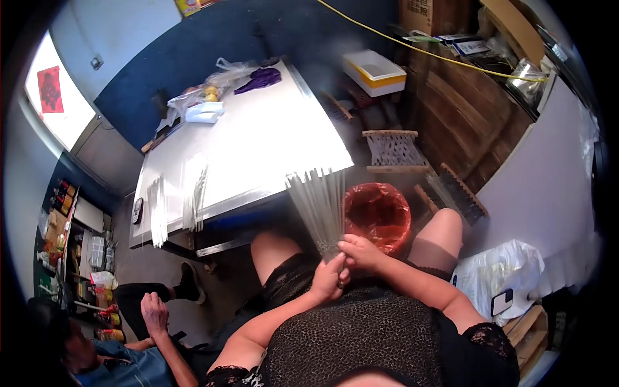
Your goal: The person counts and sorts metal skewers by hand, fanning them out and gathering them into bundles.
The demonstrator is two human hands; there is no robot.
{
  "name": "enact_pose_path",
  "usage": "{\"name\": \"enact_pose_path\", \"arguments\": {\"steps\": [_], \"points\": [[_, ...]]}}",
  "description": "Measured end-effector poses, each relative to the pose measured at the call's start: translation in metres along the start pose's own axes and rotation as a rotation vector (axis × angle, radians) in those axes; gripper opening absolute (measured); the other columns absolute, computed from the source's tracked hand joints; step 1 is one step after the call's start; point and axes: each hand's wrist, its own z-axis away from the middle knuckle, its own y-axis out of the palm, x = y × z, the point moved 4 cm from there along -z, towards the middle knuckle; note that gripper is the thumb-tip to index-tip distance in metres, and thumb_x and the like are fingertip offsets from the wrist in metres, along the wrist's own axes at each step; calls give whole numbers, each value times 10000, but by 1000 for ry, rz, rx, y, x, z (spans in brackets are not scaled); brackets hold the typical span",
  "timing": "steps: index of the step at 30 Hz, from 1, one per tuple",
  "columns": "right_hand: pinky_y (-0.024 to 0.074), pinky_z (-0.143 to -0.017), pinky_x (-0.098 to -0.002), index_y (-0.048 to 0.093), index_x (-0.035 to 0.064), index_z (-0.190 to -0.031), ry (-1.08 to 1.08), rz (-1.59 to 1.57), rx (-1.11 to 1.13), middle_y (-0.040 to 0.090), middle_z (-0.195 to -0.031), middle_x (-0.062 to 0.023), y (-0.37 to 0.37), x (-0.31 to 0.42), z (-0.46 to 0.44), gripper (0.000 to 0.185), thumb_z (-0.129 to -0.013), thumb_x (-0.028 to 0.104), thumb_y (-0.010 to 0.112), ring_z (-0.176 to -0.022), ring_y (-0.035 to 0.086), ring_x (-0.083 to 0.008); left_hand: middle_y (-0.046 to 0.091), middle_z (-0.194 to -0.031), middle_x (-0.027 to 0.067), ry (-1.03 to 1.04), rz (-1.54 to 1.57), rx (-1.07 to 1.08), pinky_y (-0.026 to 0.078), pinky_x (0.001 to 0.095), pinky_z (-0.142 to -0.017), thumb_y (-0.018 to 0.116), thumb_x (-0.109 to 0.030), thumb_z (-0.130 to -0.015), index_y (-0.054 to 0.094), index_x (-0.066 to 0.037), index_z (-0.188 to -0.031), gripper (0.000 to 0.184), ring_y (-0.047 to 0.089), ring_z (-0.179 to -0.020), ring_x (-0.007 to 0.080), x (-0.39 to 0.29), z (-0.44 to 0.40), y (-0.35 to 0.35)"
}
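A fanned bundle of thin grey sticks [317,205] rises in front of my lap, its tips spread toward the white table. My left hand [330,278], with a ring on one finger, is wrapped round the bundle's narrow lower end. Pressed close beside it, my right hand [361,251] has its fingers closed on the same end. What each fingertip touches is hidden. Just beyond my right hand stands a bin with a red plastic liner [394,222]. Two more bundles of similar sticks, a left one [157,211] and a right one [194,200], lie over the table's near edge.
The white table [264,142] carries plastic bags [225,77], a purple bag [259,80] and a remote control [137,211]. A person in blue [138,367] sits at my left, one hand raised. A woven stool [396,151] and a white bag with a phone [501,301] are at right.
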Motion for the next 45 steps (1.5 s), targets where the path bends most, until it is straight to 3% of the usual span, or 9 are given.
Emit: {"name": "enact_pose_path", "arguments": {"steps": [4, 11, 20, 23, 27, 36, 40, 41, 45], "points": [[354, -455, -172, 524, 37, -1028, -33, -60, -60, 523, -681, 27, -4, 6, 0, 248, -884, 237, 555, -527, 433, -33, 565, -786, 13, 10, -19, -12, 329, 211, -401, 492, -188, -907, 496, -131, -982, 94, 415, -473, 80, -5, -7, -4], [378, -526, -177, 583, 30, -861, -51, -44, 53, 524, -650, 39, -12, 5, -1, 173, -904, 184, 517, -551, 452, -23, 590, -778, 25, 14, -22, -71, 343, 225, -419, 507, -201, -898, 524, -94, -927, 113, 425, -475, 98, -5, -7, -3], [377, -540, -182, 589, 33, -848, -29, -26, 21, 522, -648, 49, -12, 5, 0, 175, -903, 176, 503, -566, 454, -21, 592, -784, 45, 19, -7, -56, 348, 221, -409, 509, -159, -902, 500, -92, -954, 85, 431, -472, 94, -5, -7, -4], [367, -432, -206, 525, 64, -805, -75, -93, 38, 500, -603, 16, -11, -2, -5, 186, -896, 226, 517, -485, 452, -66, 586, -772, 29, 19, -37, -64, 338, 211, -405, 516, -152, -897, 499, -95, -948, 79, 424, -465, 83, -6, -8, -5], [353, -426, -191, 527, 68, -835, 44, -5, 31, 502, -607, 17, -2, 27, 1, 170, -885, 230, 536, -493, 449, -53, 569, -771, 26, 22, 7, -32, 328, 203, -406, 530, -147, -889, 498, -101, -937, 74, 422, -470, 78, -9, -7, 0], [339, -410, -202, 538, 58, -883, 42, -58, 85, 471, -589, 32, 2, 14, -3, 151, -897, 204, 499, -473, 416, -53, 577, -778, 25, 33, 47, -38, 334, 216, -408, 509, -196, -896, 507, -112, -962, 107, 428, -470, 96, -6, 0, -1], [398, -442, -205, 546, 27, -1003, 46, -167, 140, 497, -672, 14, -2, -3, -13, 189, -908, 172, 472, -512, 427, -50, 589, -788, 31, 48, -5, -36, 343, 207, -406, 502, -203, -907, 506, -106, -967, 114, 443, -479, 93, -6, -1, -2], [341, -459, -171, 543, 62, -836, 51, -161, 78, 514, -676, 41, -5, -8, -14, 141, -898, 186, 516, -521, 417, -20, 589, -791, 28, 47, 2, -33, 344, 202, -407, 507, -202, -909, 506, -103, -961, 112, 443, -489, 86, -4, -2, -5], [352, -471, -169, 561, 49, -876, 48, -146, 77, 519, -684, 41, -4, 1, -8, 142, -892, 188, 534, -538, 428, -16, 582, -802, 23, 52, -5, -46, 352, 197, -420, 521, -186, -902, 514, -107, -967, 102, 444, -500, 81, -7, -4, -4]]}}
